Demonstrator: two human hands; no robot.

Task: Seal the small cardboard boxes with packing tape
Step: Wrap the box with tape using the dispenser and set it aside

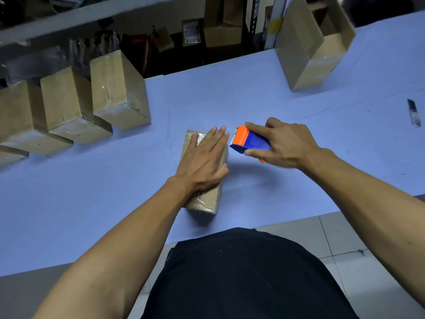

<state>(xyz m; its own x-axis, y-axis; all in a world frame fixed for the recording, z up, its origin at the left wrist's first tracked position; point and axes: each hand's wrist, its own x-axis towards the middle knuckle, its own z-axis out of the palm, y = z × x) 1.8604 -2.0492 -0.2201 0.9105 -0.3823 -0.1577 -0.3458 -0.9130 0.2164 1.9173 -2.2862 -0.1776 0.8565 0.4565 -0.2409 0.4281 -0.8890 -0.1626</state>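
Note:
A small brown cardboard box (208, 199) lies on the blue table (92, 203) in front of me, with clear tape showing along its top and near end. My left hand (204, 157) lies flat on the box, fingers straight and pressing down. Just right of the box's far end, my right hand (280, 143) grips an orange and blue tape dispenser (247, 140), its orange end pointing toward the box.
Several taped cardboard boxes (117, 88) stand in a row at the table's far left. A larger open carton (310, 42) sits at the far right. A small dark tool (414, 112) lies near the right edge. Shelves with more boxes stand behind the table.

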